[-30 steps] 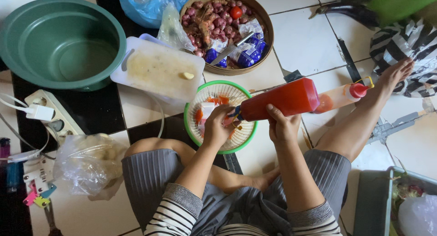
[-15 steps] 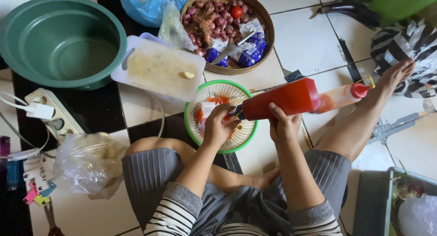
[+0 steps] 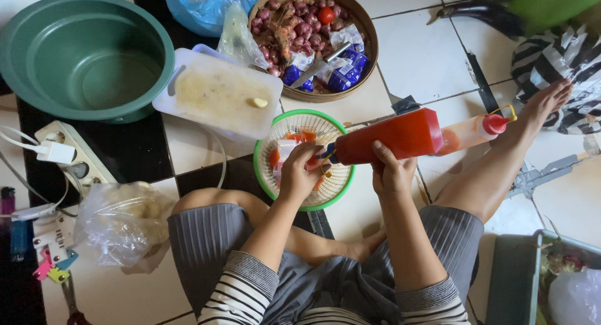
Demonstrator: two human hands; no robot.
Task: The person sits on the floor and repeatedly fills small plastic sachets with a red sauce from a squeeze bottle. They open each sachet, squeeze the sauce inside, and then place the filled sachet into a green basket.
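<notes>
As the person sat on the tiles with knees spread, the right hand (image 3: 391,175) was wrapped around the red bottle (image 3: 391,137), holding it on its side, neck over the green basket (image 3: 275,140). The left hand (image 3: 299,173) was clenched at the nozzle, over the basket's red pieces. Beyond lay a white board (image 3: 219,93) with a garlic clove (image 3: 259,103), then a green basin (image 3: 81,56) and a shallot bowl (image 3: 366,24).

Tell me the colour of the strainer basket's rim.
Green, around a white mesh strainer basket; clearest in the head view.
</notes>
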